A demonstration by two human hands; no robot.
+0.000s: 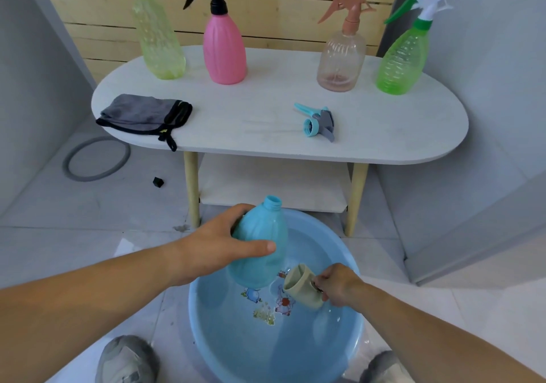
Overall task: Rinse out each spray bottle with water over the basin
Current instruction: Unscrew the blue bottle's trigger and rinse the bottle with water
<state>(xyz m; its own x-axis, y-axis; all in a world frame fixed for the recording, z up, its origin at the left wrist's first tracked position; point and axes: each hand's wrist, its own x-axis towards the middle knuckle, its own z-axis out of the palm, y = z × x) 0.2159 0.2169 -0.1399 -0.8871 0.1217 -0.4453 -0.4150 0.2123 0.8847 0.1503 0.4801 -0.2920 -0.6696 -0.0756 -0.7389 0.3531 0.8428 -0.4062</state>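
**Narrow neck, wide cup: spills likely**

Grips the turquoise bottle (260, 252) in the left hand (215, 247), thumb across the front and fingers curled behind the shoulder. Keeps it near upright, open threaded neck on top, base hanging over the water in the basin (201, 309) and seemingly not in it. Pinches the handle of the beige cup (301, 286) in the right hand (339, 285), fingers closed round it, mouth tipped toward the bottle, low inside the basin. Cannot tell whether the cup touches the water.

Could miss the narrow neck when pouring from so wide a mouth, sending water down the bottle's side and onto the pale floor (88, 235). Could lose the bottle itself: smooth, ribbed plastic, probably slick when wet, held one-handed. Could slosh the basin if knocked: shallow, glossy blue plastic with a cartoon print on the bottom.

On the matte white oval table (266, 146):
- teal-and-grey spray head (317, 121), lying on its side, apart from its bottle
- yellow-green bottle (156, 37), translucent
- pink bottle (224, 49), opaque
- peach-tinted bottle (341, 58), clear
- green bottle (403, 58), translucent
- folded grey cloth (144, 115), soft, black-edged, overhanging the left end

All four standing at the back, triggers on, apparently not yet opened.
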